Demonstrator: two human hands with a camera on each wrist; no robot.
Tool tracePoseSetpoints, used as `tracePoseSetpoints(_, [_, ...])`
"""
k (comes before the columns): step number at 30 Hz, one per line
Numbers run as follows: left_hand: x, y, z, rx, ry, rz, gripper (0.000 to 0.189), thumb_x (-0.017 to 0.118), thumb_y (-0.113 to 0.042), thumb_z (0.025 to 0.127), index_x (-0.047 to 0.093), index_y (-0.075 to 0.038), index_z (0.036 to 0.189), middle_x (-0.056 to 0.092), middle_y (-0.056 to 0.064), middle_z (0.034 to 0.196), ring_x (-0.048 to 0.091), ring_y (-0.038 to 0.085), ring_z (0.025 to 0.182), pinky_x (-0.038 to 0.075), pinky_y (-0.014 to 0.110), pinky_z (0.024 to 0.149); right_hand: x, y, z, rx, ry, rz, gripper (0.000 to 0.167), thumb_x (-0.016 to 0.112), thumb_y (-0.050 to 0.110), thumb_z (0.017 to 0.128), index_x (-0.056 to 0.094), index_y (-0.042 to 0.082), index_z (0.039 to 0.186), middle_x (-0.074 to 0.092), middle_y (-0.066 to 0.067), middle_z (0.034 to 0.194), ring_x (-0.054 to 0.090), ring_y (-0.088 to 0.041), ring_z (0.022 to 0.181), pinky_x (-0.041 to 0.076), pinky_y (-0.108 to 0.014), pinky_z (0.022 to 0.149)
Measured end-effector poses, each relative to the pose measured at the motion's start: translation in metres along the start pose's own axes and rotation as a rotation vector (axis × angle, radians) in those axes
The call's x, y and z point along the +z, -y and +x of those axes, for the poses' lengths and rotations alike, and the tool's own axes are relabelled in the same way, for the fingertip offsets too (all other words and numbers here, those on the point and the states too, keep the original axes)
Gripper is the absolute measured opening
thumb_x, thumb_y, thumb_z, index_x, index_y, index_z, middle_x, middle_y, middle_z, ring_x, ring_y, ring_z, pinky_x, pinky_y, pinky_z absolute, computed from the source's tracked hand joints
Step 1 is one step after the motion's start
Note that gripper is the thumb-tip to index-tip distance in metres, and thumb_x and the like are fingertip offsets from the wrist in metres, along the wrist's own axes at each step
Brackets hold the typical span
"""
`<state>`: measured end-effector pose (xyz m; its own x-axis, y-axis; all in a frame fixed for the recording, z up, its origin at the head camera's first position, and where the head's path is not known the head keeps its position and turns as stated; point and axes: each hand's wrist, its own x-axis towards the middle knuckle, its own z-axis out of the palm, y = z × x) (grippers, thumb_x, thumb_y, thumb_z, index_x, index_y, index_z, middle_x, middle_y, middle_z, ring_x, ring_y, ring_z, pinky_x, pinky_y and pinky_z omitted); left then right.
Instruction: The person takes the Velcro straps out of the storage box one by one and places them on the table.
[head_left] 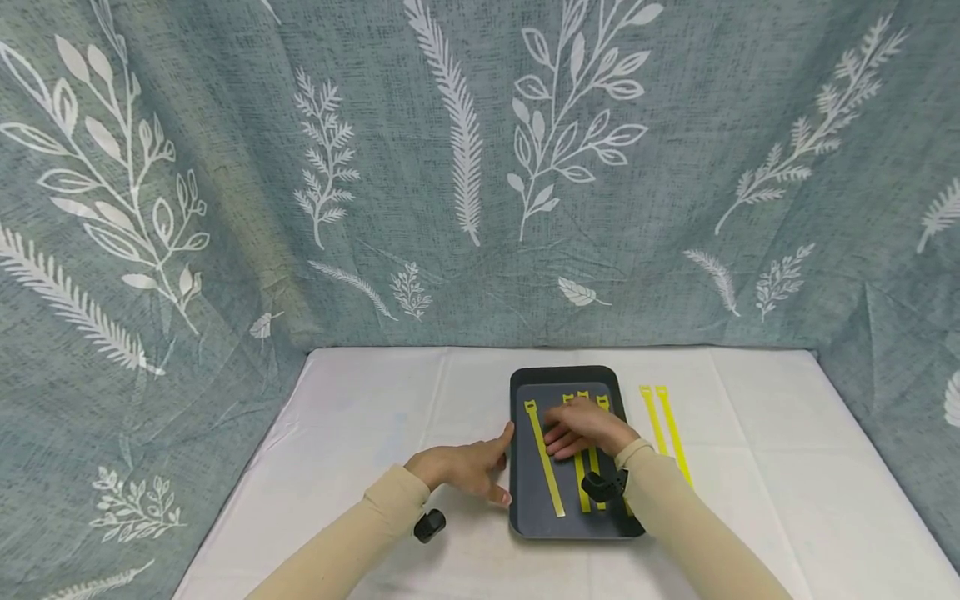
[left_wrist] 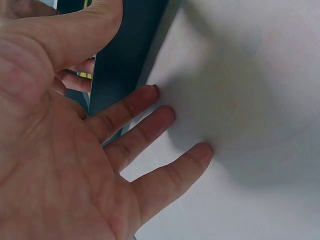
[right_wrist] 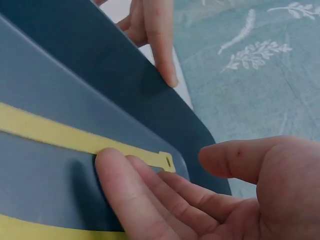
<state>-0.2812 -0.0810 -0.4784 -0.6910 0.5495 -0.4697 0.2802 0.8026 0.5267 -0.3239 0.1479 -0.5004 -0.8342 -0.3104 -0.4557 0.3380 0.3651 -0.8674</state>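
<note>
A dark grey tray (head_left: 564, 374) holds several yellow cable straps, each with a slotted head. One strap (head_left: 547, 467) lies apart on the tray's left side; the others (head_left: 583, 492) lie further right, partly hidden by my right hand (head_left: 588, 427). That hand hovers low inside the tray, its fingers extended beside the left strap (right_wrist: 60, 136), with nothing pinched between thumb and fingers. At the tray's left wall is my left hand (head_left: 465, 471), fingers spread. Its index finger touches the rim in the right wrist view.
Two more yellow straps (head_left: 672, 429) lie on the white cloth-covered table (head_left: 375, 400), to the right of the tray. A blue-green curtain (head_left: 480, 283) with white leaf prints hangs behind and at both sides. Each wrist wears a small black camera.
</note>
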Motion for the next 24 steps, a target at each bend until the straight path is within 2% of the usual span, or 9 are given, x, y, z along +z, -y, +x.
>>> tracePoseSetpoints(14, [-0.003, 0.004, 0.0, -0.008, 0.019, 0.007, 0.112, 0.081, -0.031, 0.088, 0.002, -0.006, 0.164, 0.059, 0.014, 0.144, 0.047, 0.024, 0.142, 0.031, 0.044, 0.12, 0.018, -0.005, 0.011, 0.01, 0.043, 0.088, 0.037, 0.05, 0.019, 0.1, 0.064, -0.008, 0.12, 0.071, -0.017, 0.095, 0.075, -0.02, 0.077, 0.062, -0.036, 0.07])
tracePoseSetpoints(24, [-0.006, 0.005, 0.001, 0.012, 0.031, 0.008, 0.113, 0.08, -0.033, 0.088, 0.0, -0.006, 0.163, 0.059, 0.015, 0.142, 0.051, 0.023, 0.138, 0.035, 0.042, 0.118, 0.029, -0.008, 0.016, -0.005, 0.06, 0.131, 0.032, 0.052, 0.016, 0.098, 0.071, -0.009, 0.105, 0.074, -0.012, 0.086, 0.075, -0.017, 0.073, 0.062, -0.035, 0.069])
